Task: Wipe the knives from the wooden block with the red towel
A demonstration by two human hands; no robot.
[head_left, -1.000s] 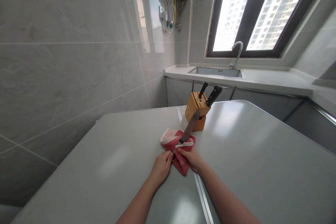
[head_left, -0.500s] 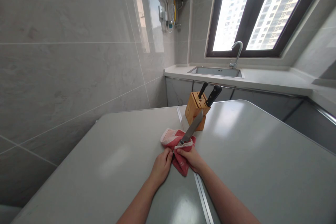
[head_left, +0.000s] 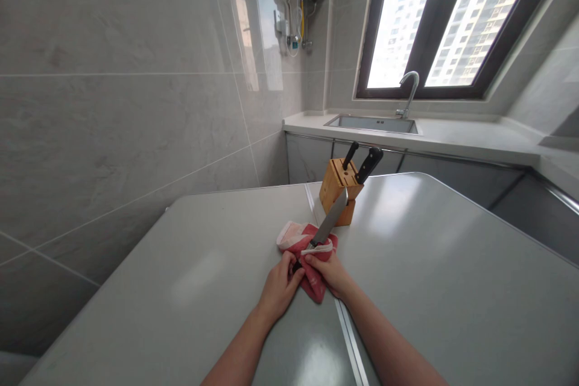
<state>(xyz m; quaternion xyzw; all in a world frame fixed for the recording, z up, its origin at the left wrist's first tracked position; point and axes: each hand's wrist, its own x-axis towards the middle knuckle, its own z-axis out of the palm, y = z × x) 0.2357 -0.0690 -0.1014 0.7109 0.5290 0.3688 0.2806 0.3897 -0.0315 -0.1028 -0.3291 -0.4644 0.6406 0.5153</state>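
Observation:
A kitchen knife [head_left: 331, 217] with a broad grey blade points up and away from me, its tip in front of the wooden knife block [head_left: 335, 186]. The end of its black handle is pinched between the thumb and fingers of my left hand [head_left: 279, 284]. A red and pale pink cloth [head_left: 312, 282] is folded around the handle and covers most of it. My right hand [head_left: 332, 271] is closed on the cloth, thumb on top, gripping the handle through it. Two black-handled tools, one a large knife [head_left: 369, 164], stand in the block.
The grey-white table [head_left: 203, 241] has a metal seam strip [head_left: 346, 325] running under the cloth and block. Behind it are a counter with a sink [head_left: 375, 123] and a faucet [head_left: 409, 93]. A tiled wall [head_left: 136, 102] stands at the left.
My left thumb and fingers have shifted on the handle end and spread a little, showing more black handle. The blade has turned slightly. My right hand and the cloth hardly moved.

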